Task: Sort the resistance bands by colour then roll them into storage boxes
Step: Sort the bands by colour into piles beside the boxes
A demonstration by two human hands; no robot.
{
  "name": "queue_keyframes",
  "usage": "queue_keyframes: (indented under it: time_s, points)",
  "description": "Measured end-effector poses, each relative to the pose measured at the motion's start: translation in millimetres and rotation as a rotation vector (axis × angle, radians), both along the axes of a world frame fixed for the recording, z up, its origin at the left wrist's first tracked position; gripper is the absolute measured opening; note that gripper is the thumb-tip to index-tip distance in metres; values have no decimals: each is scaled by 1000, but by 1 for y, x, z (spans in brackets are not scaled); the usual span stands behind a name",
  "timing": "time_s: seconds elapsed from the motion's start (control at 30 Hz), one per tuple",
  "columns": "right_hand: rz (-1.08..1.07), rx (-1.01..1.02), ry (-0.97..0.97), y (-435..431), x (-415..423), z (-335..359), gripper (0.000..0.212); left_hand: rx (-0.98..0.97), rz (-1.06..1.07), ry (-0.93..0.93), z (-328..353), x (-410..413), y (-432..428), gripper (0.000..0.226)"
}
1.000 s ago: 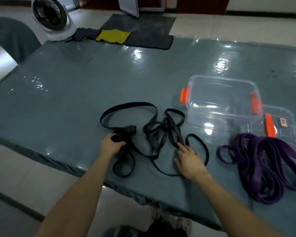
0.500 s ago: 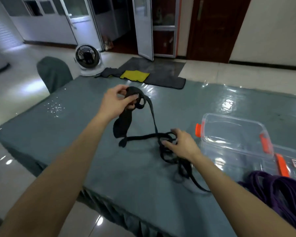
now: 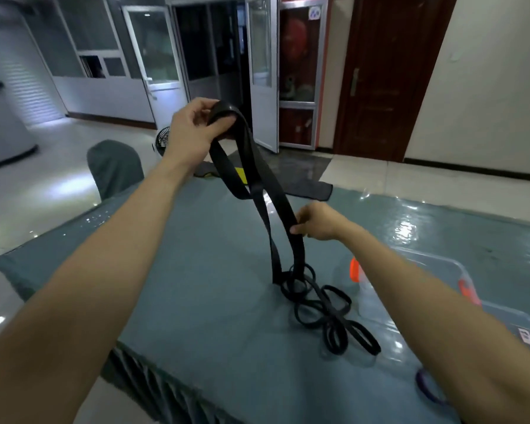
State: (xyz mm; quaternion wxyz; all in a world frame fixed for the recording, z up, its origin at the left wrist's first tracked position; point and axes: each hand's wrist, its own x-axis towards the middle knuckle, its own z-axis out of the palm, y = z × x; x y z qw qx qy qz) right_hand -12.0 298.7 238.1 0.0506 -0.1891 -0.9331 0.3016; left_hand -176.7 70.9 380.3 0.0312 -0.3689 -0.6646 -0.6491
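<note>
Your left hand (image 3: 196, 127) is raised, fingers and thumb curled round the top loop of a black resistance band (image 3: 259, 191). Your right hand (image 3: 320, 222), lower down, pinches one hanging strand of it. Below the right hand the band runs into a heap of black bands (image 3: 322, 304) on the table (image 3: 196, 270). A clear storage box (image 3: 435, 259) lies under your right forearm, and a purple band (image 3: 426, 390) shows nearer you.
</note>
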Motion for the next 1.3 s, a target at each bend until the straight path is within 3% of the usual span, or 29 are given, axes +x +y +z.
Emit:
queue_keyframes:
  time_s: [0.07, 0.13, 0.27, 0.33, 0.4, 0.47, 0.57, 0.67, 0.77, 0.87, 0.93, 1.03, 1.17, 1.23, 1.3]
  points:
    - [-99, -86, 254, 5, 0, 25, 14, -5, 66, 35, -2, -12, 0, 29]
    - [-155, -186, 453, 2, 4, 50, 16, -183, 92, 77, -14, -22, 1, 43]
    - [-48, -195, 537, -9, 12, 90, 19, -588, -108, 69, -70, -27, 1, 76]
    - [-85, -250, 673, -13, 14, 108, 13, -687, -232, -34, -102, -20, 0, 106]
    - [-62, -273, 650, -17, 15, 118, 11, -752, -337, -199, -132, -6, 1, 136]
    - [-31, -301, 598, -22, 16, 119, 10, -735, -464, -276, -157, 13, 8, 146]
    - [-33, -331, 598, -30, 17, 116, 9, -572, -583, -278, -173, 43, 26, 118]
    - [6, -319, 574, -36, 15, 102, 12, -339, -468, -297, -162, 60, 38, 64]
    - [65, -280, 510, -31, 17, 77, 26, -236, -384, -309, -150, 63, 33, 23]
    - [-30, -311, 413, -28, 24, 21, 46, -147, -272, -367, -146, 60, 18, 17]
    - [-160, -284, 240, -30, 32, -34, 40, -63, -196, -423, -150, 50, 3, 19]
    - [-175, -254, -52, -40, 50, -120, 30, -14, -99, -499, -174, 31, -33, 18]
    - [-196, -231, -206, -60, 67, -189, 26, -247, 89, -600, -239, 16, -76, 28]
    - [-239, -217, -227, -64, 71, -211, 34, -537, 165, -675, -277, 15, -87, 39]
    - [-285, -187, -257, -64, 74, -229, 58, -879, 164, -840, -312, 20, -97, 59]
